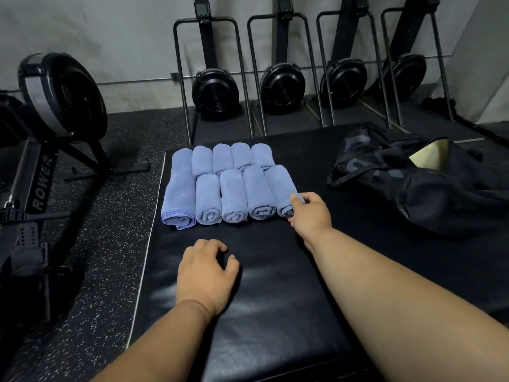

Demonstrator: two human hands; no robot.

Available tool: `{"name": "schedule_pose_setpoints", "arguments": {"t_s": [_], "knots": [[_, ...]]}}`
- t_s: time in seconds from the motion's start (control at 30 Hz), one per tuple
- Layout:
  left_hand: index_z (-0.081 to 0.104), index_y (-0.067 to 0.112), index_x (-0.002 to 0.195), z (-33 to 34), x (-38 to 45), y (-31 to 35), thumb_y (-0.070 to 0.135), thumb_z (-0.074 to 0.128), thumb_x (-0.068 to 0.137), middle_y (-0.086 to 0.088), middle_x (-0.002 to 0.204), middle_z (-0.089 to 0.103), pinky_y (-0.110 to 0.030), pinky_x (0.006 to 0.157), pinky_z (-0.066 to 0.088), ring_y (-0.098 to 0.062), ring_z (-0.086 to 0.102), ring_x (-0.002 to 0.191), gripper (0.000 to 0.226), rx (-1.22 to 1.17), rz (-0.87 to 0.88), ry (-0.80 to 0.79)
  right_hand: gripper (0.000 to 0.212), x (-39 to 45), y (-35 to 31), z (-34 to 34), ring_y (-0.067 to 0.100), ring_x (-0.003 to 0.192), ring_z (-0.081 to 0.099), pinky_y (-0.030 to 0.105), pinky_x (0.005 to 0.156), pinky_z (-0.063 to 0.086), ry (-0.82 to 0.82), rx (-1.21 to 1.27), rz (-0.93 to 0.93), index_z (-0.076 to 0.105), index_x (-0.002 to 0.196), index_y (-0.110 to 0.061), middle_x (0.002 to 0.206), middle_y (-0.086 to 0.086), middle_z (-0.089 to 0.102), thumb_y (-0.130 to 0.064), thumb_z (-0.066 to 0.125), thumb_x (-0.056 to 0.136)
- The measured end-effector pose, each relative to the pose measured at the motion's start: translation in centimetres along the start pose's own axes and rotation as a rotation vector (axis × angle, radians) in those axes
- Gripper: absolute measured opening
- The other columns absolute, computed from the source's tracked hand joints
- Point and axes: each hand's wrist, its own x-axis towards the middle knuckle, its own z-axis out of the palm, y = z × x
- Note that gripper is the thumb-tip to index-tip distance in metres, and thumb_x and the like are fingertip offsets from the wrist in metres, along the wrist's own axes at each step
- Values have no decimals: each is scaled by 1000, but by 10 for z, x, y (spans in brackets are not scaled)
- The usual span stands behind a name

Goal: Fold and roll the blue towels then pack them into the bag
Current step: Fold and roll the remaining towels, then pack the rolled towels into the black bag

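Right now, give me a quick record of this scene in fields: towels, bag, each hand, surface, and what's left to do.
towels: nine blue rolled towels in two rows, side by side; the leftmost, longer roll looks looser
bag: black bag lying open at right, apart from the towels, no towel visible in it
right hand: fingers on the rightmost front roll
left hand: resting on the pad, holding nothing
surface: black padded mat
remaining: packing not yet begun
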Motion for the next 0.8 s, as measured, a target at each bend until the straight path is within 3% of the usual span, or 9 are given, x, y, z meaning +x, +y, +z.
{"name": "schedule_pose_setpoints", "arguments": {"t_s": [0.07, 0.13, 0.2, 0.3, 0.43, 0.53, 0.6, 0.7, 0.8], "knots": [[65, 33, 96, -1, 0, 1, 51, 57, 81, 6, 103, 60, -38, 87, 47, -23, 52, 95, 25, -2, -6, -6, 23, -2, 0, 0, 26, 85, 74, 51, 82, 63, 30, -17, 1, 65, 101, -33, 91, 0, 74, -54, 62, 93], [65, 32, 97, -1, 0, 2, 48, 60, 83, 6, 104, 60, -38, 88, 47, -23, 52, 96, 21, 4, -10, -10, 36, -10, -2, -4, 23, 94, 71, 45, 86, 60, 46, -85, -9, 66, 115, -29, 105, 0, 73, -58, 61, 94], [64, 33, 98, -2, -1, 2, 44, 64, 85, 6, 106, 60, -38, 90, 46, -24, 52, 97, 18, 8, -16, -13, 54, -18, -2, -10, 19, 101, 63, 37, 89, 53, 52, -173, -27, 60, 135, -25, 130, 0, 61, -60, 60, 95], [64, 33, 98, -2, -1, 3, 43, 65, 86, 5, 106, 59, -38, 90, 46, -25, 52, 98, 16, 19, -17, -15, 61, -32, -4, -23, 18, 102, 55, 33, 86, 44, 49, -198, -58, 50, 146, -25, 140, 2, 46, -60, 59, 96], [64, 32, 97, -2, -1, 2, 43, 65, 86, 4, 105, 59, -39, 90, 46, -25, 52, 97, 16, 23, -11, -18, 55, -44, -1, -46, 10, 93, 56, 32, 82, 41, 55, -221, -91, 47, 144, -27, 133, 3, 54, -55, 57, 98], [65, 31, 97, -1, 0, 1, 41, 67, 85, 3, 105, 61, -39, 90, 47, -27, 53, 96, 16, 35, -1, -13, 60, -43, -6, -69, 11, 82, 61, 35, 71, 47, 82, -283, -97, 36, 151, -29, 103, 1, 68, -44, 58, 97], [66, 30, 97, -1, 0, 1, 40, 68, 85, 2, 105, 61, -40, 89, 47, -27, 53, 95, 15, 40, -1, -13, 70, -35, -14, -90, 16, 77, 62, 33, 64, 45, 111, -369, -94, 23, 158, -32, 89, 0, 68, -39, 57, 98], [67, 29, 98, -1, 0, 1, 39, 68, 85, 2, 106, 62, -40, 89, 47, -27, 53, 95, 16, 44, 0, -10, 88, -15, -27, -123, 25, 83, 58, 37, 77, 46, 176, -551, -95, -2, 165, -33, 99, 3, 63, -37, 55, 98], [67, 29, 98, 1, 0, 0, 38, 68, 85, 1, 105, 62, -41, 90, 47, -28, 54, 96, 16, 46, 2, -7, 99, 8, -34, -144, 28, 82, 63, 40, 78, 53, 220, -696, -111, -18, 163, -32, 88, 1, 64, -36, 54, 95]]}}
